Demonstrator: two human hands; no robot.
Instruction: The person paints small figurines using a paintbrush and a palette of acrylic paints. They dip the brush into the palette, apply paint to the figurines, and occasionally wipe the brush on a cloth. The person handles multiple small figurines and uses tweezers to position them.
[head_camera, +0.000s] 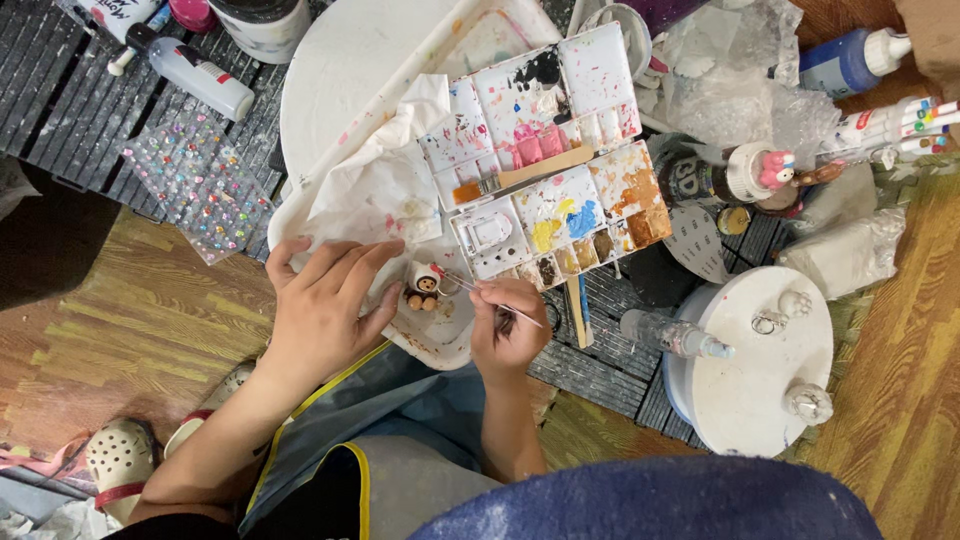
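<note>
Wooden floor (120, 320) fills the view below me, with dark slatted mats (70, 90) laid across it, and I look straight down on a cluttered work spot.

Largest is a white tray (350, 70) lying on the mats, with a crumpled, paint-stained tissue (375, 190) on it. Overlapping the tray's right side is an open paint box (555, 160), its wells smeared pink, yellow, blue, orange and brown; a flat wooden-handled brush (520, 175) lies across its middle. To the right stands a round white stand (760, 370) with small clear pieces on top, and a clear bottle (675, 338) lies just beside it. A sheet of coloured gems (195, 180) lies left of the tray. A white bottle (200, 75) lies on the mats at upper left.

My left hand (325, 305) rests flat and spread on the tray's near edge, fingers loose, its fingertips just beside a tiny figure (424, 285); whether they touch it I cannot tell. The figure is white and red with a small round face and brown balls at its base, and it sits on the tray, between my two hands. My right hand (508, 335) is pinched shut around a thin brush (490, 298), whose tip points left and reaches the figure.
</note>
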